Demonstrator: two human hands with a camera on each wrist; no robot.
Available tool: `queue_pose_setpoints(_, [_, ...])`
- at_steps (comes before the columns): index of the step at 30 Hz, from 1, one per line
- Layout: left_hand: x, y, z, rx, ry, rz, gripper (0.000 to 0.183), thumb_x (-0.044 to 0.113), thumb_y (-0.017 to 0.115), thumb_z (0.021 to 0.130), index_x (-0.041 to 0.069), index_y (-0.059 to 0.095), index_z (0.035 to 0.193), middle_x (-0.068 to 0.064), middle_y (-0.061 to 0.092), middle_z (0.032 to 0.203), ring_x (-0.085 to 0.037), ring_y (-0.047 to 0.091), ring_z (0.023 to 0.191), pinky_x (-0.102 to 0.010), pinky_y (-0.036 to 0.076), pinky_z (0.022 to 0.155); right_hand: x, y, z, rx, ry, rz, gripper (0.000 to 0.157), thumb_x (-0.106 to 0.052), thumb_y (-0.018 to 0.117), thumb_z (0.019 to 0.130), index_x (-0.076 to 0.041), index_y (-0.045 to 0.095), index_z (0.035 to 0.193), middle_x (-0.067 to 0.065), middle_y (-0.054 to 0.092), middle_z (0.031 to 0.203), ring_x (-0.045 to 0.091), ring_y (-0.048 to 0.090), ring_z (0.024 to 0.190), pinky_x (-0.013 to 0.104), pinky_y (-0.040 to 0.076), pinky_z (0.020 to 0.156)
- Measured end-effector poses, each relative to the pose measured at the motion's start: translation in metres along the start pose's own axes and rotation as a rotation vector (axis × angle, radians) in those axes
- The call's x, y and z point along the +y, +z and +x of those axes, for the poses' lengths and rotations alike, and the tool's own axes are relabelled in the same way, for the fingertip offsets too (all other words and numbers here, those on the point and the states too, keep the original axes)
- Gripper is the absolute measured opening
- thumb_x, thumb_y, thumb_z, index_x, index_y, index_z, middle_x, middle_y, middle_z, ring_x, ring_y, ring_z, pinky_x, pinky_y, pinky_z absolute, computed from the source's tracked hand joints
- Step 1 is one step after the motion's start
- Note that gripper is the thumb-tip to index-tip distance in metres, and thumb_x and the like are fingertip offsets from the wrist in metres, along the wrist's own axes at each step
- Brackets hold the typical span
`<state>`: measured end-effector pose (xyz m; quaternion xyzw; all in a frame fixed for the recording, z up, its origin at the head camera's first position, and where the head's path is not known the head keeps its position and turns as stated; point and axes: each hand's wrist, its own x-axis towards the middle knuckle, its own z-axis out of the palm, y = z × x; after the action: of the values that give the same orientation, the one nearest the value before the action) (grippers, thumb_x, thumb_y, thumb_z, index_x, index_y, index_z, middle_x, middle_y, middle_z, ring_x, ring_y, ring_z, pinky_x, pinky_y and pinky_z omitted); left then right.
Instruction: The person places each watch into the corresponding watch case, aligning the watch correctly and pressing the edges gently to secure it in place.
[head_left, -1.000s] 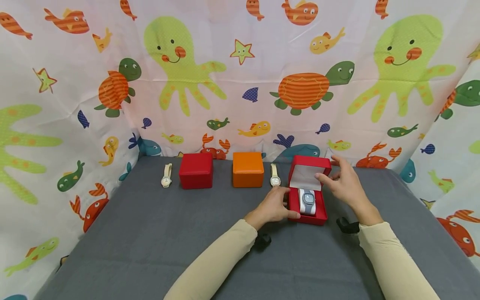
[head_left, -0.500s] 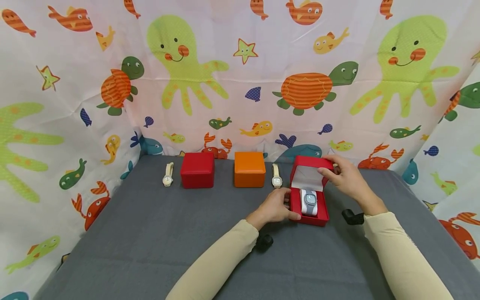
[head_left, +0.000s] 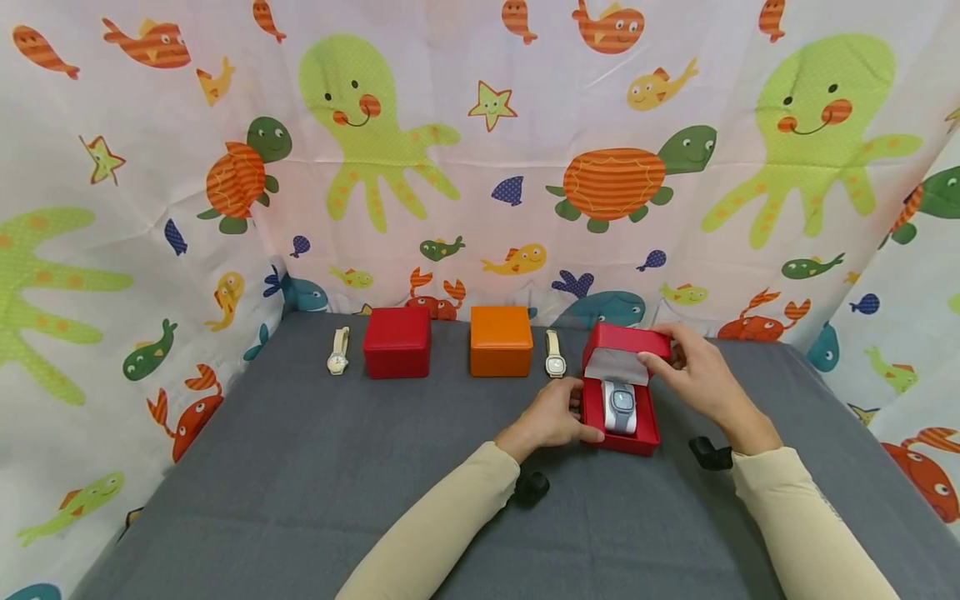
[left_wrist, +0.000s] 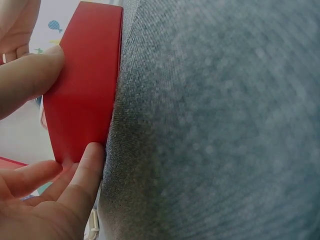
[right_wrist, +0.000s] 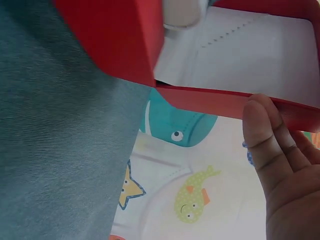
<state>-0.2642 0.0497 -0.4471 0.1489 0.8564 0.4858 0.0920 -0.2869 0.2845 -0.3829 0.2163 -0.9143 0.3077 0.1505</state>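
An open red watch box [head_left: 645,435] stands on the cloth at the right, with a blue-grey wristwatch [head_left: 622,402] round the white cushion inside. My left hand [head_left: 547,414] grips the base from its left side. In the left wrist view its thumb [left_wrist: 35,75] and fingers [left_wrist: 82,182] span the red wall of the box base [left_wrist: 87,85]. At the lid's right edge, my right hand [head_left: 701,375] holds the red lid [head_left: 628,338], which leans forward over the base. The right wrist view shows its fingers [right_wrist: 260,125] against the lid's rim and the pale lining [right_wrist: 270,55].
Left of my left hand, a pale-strapped watch [head_left: 555,365] lies beside an orange box [head_left: 501,342]. Farther left are a closed red box [head_left: 397,343] and another pale-strapped watch [head_left: 337,352]. A printed curtain [head_left: 465,167] hangs behind the grey cloth [head_left: 375,467].
My right hand has closed on the lid's edge and tilted the lid forward, so less of its lining shows. My left hand stays on the base.
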Motion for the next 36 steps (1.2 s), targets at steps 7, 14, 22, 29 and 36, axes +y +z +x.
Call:
queue_pose_setpoints(7, [0.0,0.0,0.0,0.001,-0.006,0.008,0.077,0.021,0.087,0.068,0.004,0.048,0.133,-0.003,0.059,0.115,-0.014,0.059,0.099,-0.02,0.051,0.081,-0.005,0.002,-0.019,-0.001,-0.076,-0.055,0.046,-0.026,0.076,0.083,-0.009,0.053,0.119,0.003,0.058,0.099,0.017,0.058,0.079,0.036,0.055,0.066])
queue_pose_setpoints(14, [0.0,0.0,0.0,-0.017,-0.007,-0.016,0.076,0.017,0.087,0.069,0.004,0.049,0.133,-0.003,0.06,0.115,-0.014,0.06,0.097,-0.021,0.051,0.082,-0.006,0.003,-0.032,0.021,-0.189,-0.119,0.051,-0.015,0.084,0.072,-0.007,0.056,0.114,0.001,0.058,0.1,0.01,0.056,0.079,0.032,0.055,0.066])
queue_pose_setpoints(22, [0.0,0.0,0.001,-0.025,-0.022,-0.052,0.075,0.016,0.087,0.068,0.006,0.049,0.132,-0.001,0.06,0.115,-0.012,0.06,0.097,-0.021,0.051,0.082,-0.006,0.004,-0.04,0.029,-0.275,-0.167,0.055,-0.017,0.087,0.068,-0.007,0.057,0.112,0.004,0.058,0.106,0.011,0.055,0.084,0.034,0.056,0.066])
queue_pose_setpoints(29, [0.0,0.0,0.001,-0.034,-0.029,-0.046,0.077,0.015,0.087,0.069,0.005,0.047,0.134,-0.003,0.058,0.119,-0.016,0.061,0.1,-0.023,0.052,0.083,-0.005,0.008,-0.049,0.025,-0.309,-0.165,0.055,-0.017,0.088,0.066,-0.009,0.056,0.111,0.003,0.055,0.107,0.012,0.055,0.088,0.035,0.057,0.064])
queue_pose_setpoints(36, [0.001,0.0,0.001,-0.039,-0.049,-0.07,0.079,0.014,0.087,0.068,0.006,0.046,0.135,-0.002,0.058,0.119,-0.016,0.06,0.101,-0.023,0.052,0.083,-0.003,0.014,-0.056,0.013,-0.353,-0.18,0.057,-0.021,0.09,0.063,-0.012,0.059,0.109,0.0,0.049,0.1,0.009,0.051,0.081,0.029,0.055,0.059])
